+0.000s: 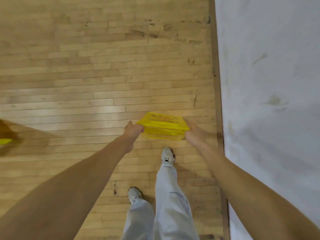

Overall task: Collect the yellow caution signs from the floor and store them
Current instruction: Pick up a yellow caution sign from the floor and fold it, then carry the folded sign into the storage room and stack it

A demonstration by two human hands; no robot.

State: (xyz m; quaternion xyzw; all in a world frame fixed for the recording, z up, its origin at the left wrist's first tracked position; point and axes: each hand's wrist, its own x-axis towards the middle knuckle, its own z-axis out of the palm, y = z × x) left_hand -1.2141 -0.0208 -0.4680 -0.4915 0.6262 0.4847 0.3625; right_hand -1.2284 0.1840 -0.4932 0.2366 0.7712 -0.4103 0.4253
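Observation:
A yellow caution sign [161, 126] with faint orange print hangs folded above the wooden floor, held flat between both hands in front of my feet. My left hand [133, 130] grips its left end with the fingers curled around the edge. My right hand [193, 131] holds its right end. A small piece of another yellow sign [5, 141] shows at the far left edge of the view, blurred, low on the floor.
A white wall [270, 101] runs along the right side, met by a brown baseboard [217, 94]. My feet in grey shoes [167, 155] stand on the plank floor [86, 84] close to the wall. A dark shadow lies at the left.

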